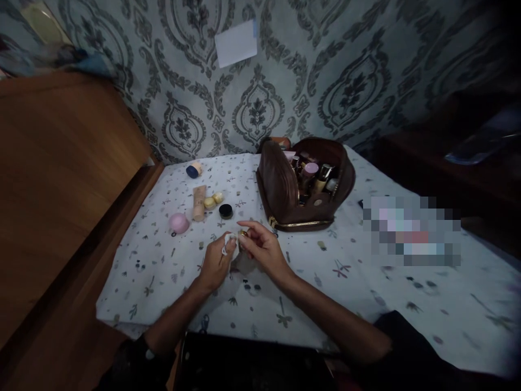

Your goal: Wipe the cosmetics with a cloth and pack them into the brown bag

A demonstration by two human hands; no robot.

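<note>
My left hand (216, 260) is closed around a crumpled white tissue or wipe (231, 245). Between the thumb and fingers of my right hand (266, 248) is a small cosmetic container with a gold and dark red look (243, 234); its exact kind is too small to make out. The two hands meet over the table, tissue against or close beside the container. Just beyond them sits a round black-lidded jar (226, 211). An open brown makeup bag (280, 179) full of bottles and tubes stands behind my right hand.
On the patterned white tablecloth (163, 282) lie a pink round case (179, 222), a beige tube (199, 203), small yellow pots (209, 203) and a dark-blue-capped jar (194, 170). Wooden furniture (61, 190) borders the left side. A blurred-out object (411, 231) lies at right.
</note>
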